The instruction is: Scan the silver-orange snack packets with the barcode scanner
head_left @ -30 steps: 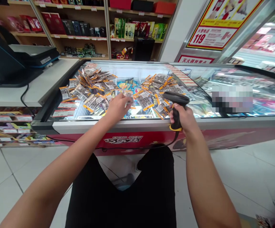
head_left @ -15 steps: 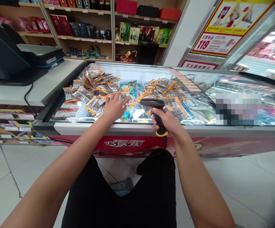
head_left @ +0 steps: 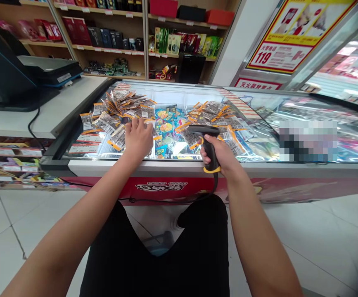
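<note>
My right hand (head_left: 220,154) is wrapped round the handle of a black barcode scanner (head_left: 210,152) with a yellow base rim; its head points left over the freezer glass. My left hand (head_left: 139,138) rests palm down, fingers slightly apart, on the left pile of small packets (head_left: 126,103). These are clear sachets with orange edges and barcode labels. Whatever lies beneath my left fingertips is hidden. A second pile of the same packets (head_left: 211,113) lies to the right, partly behind the scanner's head.
The packets lie on the glass lid of a chest freezer (head_left: 172,163), with blue ice-cream wrappers (head_left: 168,123) visible below. A scanner cable (head_left: 166,202) hangs across its red front. To the left stands a counter (head_left: 11,123) with a black machine (head_left: 5,74). Stocked shelves (head_left: 110,51) stand behind.
My left hand has moved left, from the gap between the piles onto the left pile. The scanner has shifted slightly right and up in my right hand, its head now more level.
</note>
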Motion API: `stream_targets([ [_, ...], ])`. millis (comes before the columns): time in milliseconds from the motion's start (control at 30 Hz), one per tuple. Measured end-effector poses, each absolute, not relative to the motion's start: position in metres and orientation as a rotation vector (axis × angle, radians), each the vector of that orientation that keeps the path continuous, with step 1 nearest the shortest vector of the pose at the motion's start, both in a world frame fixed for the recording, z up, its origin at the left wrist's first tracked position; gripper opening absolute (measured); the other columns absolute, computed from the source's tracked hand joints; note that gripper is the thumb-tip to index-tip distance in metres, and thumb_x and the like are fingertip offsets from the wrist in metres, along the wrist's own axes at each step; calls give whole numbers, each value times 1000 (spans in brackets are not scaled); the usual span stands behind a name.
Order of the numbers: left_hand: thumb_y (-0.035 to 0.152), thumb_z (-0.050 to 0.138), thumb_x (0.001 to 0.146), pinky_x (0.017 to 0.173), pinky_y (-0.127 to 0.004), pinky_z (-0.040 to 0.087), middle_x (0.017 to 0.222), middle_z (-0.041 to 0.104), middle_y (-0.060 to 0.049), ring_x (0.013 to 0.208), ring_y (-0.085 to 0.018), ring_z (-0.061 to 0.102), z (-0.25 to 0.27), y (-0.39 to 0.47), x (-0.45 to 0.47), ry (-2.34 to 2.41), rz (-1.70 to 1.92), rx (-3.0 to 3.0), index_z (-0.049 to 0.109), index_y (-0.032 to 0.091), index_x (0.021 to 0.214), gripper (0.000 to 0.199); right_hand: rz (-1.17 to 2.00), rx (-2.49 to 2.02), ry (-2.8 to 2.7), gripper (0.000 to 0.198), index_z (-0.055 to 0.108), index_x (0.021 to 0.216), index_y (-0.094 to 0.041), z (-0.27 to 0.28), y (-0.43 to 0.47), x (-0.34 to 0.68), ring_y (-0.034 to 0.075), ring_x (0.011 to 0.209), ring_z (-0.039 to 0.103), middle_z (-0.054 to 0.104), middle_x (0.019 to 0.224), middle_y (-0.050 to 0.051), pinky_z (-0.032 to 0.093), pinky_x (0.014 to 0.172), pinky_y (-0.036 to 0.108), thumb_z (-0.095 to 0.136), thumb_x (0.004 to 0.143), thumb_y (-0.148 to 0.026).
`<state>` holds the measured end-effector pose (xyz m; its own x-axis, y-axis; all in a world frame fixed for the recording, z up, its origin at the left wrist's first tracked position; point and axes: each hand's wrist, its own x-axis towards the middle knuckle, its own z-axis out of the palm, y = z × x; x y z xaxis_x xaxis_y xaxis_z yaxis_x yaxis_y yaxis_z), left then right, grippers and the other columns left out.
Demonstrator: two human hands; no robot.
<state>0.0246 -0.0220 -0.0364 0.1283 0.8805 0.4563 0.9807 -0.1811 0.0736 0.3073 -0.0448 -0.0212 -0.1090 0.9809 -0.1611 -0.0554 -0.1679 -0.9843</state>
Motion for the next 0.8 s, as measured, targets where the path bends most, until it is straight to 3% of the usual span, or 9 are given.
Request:
stream_targets([
  [133, 18, 51, 95, 112, -66, 36, 152, 55, -19, 145, -45, 43, -27, -27, 29, -1843, -615, -2125, 65, 22, 133, 41, 1580, -1091, -1001, 41, 63, 93, -20, -24, -37, 316, 7, 39, 38, 53, 56, -5, 34, 39, 19, 78, 80, -56],
  [233, 21, 51, 98, 117, -61, 36, 165, 46, -16, 151, -40, 41, -22, -25, 51, -1567, -479, -2445, 60, 23, 145, 48, 1581, -1057, -980, 39, 62, 92, -20, -24, -36, 318, 7, 40, 36, 49, 55, -6, 32, 40, 19, 75, 81, -55],
  [367, 42, 42, 108, 122, -56, 35, 177, 30, -14, 159, -36, 34, -24, -17, 80, -1106, -254, -2848, 43, 27, 164, 58, 1536, -1099, -1011, 40, 60, 92, -21, -24, -37, 316, 8, 40, 38, 52, 55, -5, 33, 41, 20, 75, 82, -57],
  [433, 50, 40, 109, 122, -55, 36, 175, 33, -16, 158, -36, 36, -26, -16, 85, -1093, -221, -2869, 38, 28, 167, 62, 1525, -1108, -1027, 41, 59, 92, -22, -25, -38, 315, 8, 40, 38, 52, 56, -5, 35, 40, 20, 75, 82, -58],
  [633, 56, 46, 107, 116, -50, 45, 161, 47, -20, 146, -37, 52, -27, -37, 57, -1133, -290, -2815, 49, 29, 163, 62, 1523, -1126, -1055, 43, 63, 95, -21, -25, -41, 315, 8, 41, 41, 54, 57, -4, 37, 39, 20, 78, 83, -59],
  [800, 55, 46, 108, 126, -56, 32, 168, 44, -16, 157, -36, 39, -27, -44, 27, -1233, -284, -2773, 56, 29, 157, 56, 1445, -1259, -1204, 42, 63, 88, -21, -19, -48, 308, 10, 40, 45, 57, 56, -2, 37, 36, 22, 79, 83, -59],
])
